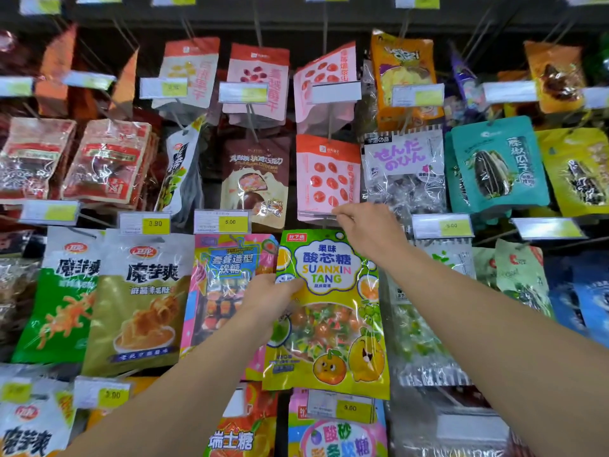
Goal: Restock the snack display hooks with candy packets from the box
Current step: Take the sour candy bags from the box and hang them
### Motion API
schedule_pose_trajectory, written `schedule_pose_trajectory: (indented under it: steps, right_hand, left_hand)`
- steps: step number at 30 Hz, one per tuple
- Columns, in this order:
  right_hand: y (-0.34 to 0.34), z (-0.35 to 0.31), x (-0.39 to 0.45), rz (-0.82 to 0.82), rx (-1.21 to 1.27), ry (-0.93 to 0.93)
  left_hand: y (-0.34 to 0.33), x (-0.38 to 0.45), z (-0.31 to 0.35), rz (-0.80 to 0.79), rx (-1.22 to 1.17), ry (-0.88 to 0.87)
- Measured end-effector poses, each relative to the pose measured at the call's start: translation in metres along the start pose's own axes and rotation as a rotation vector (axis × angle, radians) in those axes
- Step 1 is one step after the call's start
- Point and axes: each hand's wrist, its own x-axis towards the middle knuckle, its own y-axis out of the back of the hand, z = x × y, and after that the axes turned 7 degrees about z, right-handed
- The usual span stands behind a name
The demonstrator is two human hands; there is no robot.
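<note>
A yellow-green candy packet point(329, 311) printed "SUANXIN TANG" hangs at the middle of the display. My left hand point(268, 300) grips its left edge, thumb on the front. My right hand point(364, 230) is above the packet's top right corner, with its fingers pinching the tip of the metal display hook point(316, 215) just over the packet. The box is not in view.
Snack packets crowd the wall on all sides: a pink candy packet point(227, 285) to the left, a clear green-sweet bag point(415, 328) to the right, a pink-red packet point(326, 176) above. Price tags point(220, 222) jut out on hook ends.
</note>
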Motion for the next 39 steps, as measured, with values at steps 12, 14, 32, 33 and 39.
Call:
schedule_pose_trajectory:
  steps: [12, 14, 32, 33, 39]
  right_hand:
    - [0.002, 0.004, -0.004, -0.026, -0.010, 0.014]
    - [0.002, 0.004, -0.004, -0.023, -0.016, 0.024]
    - [0.001, 0.005, -0.005, -0.006, 0.015, 0.018]
    - [0.000, 0.005, -0.004, -0.005, 0.022, 0.017]
    - [0.000, 0.006, -0.004, -0.029, 0.025, 0.002]
  left_hand:
    - [0.004, 0.009, -0.003, 0.070, 0.063, -0.023]
    - [0.007, 0.011, -0.004, 0.041, 0.054, -0.020]
    - [0.004, -0.004, -0.024, -0.013, 0.093, -0.007]
    - [0.005, -0.005, -0.024, -0.019, 0.094, -0.024]
    - [0.001, -0.008, -0.011, 0.004, -0.064, -0.051]
